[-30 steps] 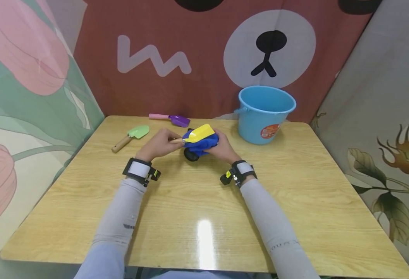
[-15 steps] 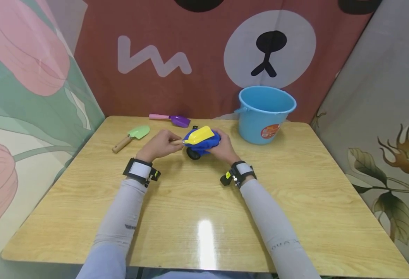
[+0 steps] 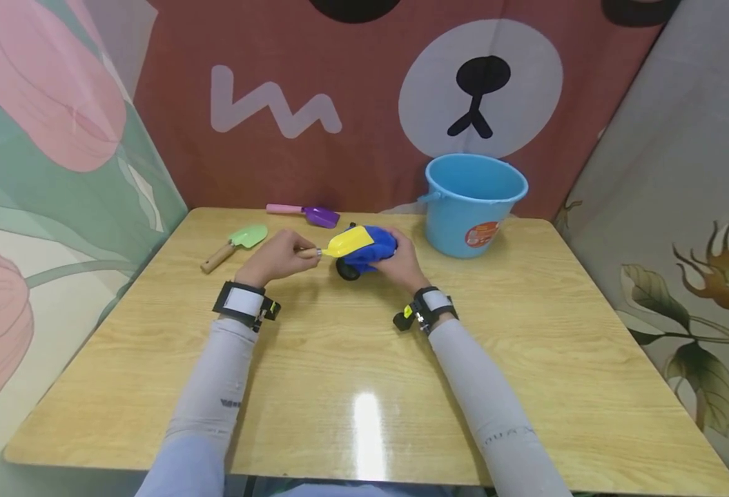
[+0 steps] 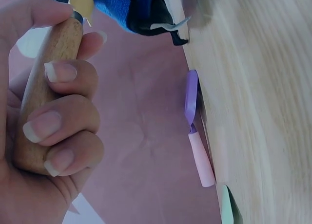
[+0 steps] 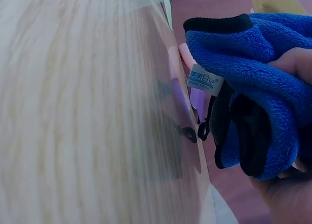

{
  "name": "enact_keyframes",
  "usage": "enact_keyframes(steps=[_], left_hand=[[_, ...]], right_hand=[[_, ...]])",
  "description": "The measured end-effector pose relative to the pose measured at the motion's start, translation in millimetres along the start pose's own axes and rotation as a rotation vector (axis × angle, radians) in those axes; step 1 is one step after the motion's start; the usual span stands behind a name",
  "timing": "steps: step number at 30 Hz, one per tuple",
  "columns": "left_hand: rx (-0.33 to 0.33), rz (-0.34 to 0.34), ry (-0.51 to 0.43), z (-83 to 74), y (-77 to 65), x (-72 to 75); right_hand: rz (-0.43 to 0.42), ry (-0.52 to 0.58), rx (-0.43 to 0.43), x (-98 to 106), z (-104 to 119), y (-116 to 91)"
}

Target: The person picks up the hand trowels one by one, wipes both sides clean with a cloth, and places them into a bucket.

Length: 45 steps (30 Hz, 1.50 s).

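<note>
My left hand grips the wooden handle of a small shovel with a yellow scoop blade. Its fingers curl round the wood in the left wrist view. A bunched blue towel with black edging and a white label is held in my right hand, thumb on top and fingers beneath. In the head view the yellow blade overlaps the towel's left part. One black-edged fold hangs low on the towel's left side, above the table.
A green trowel with a wooden handle lies at the table's back left. Behind my left hand is a purple shovel with a pink handle. A light blue bucket stands at the back right, near the printed curtain.
The left hand has drawn the yellow shovel slightly left, so more of the blue towel shows. The towel has shifted a little right in the right hand.
</note>
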<state>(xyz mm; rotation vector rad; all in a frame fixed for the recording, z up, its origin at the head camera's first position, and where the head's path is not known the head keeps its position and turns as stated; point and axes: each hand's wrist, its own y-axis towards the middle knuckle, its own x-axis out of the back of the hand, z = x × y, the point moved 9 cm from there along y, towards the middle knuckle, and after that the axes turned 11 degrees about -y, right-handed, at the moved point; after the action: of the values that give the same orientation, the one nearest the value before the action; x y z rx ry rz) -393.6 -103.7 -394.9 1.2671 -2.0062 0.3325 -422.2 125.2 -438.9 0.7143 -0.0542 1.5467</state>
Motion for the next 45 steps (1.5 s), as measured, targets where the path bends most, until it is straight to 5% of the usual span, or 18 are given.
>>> enact_keyframes(steps=[26,37,45], left_hand=[[0.120,-0.014,0.021,20.2,-6.4,14.8],[0.091,-0.099,0.060,17.2,-10.4,28.5],[0.040,-0.100,-0.006,5.2,-7.5,19.4]], right_hand=[[-0.043,-0.007,-0.051,7.6,-4.5,-1.0],[-0.052,0.054,-0.018,8.9,-3.6,0.5],[-0.005,0.056,-0.003,1.8,-5.1,0.7]])
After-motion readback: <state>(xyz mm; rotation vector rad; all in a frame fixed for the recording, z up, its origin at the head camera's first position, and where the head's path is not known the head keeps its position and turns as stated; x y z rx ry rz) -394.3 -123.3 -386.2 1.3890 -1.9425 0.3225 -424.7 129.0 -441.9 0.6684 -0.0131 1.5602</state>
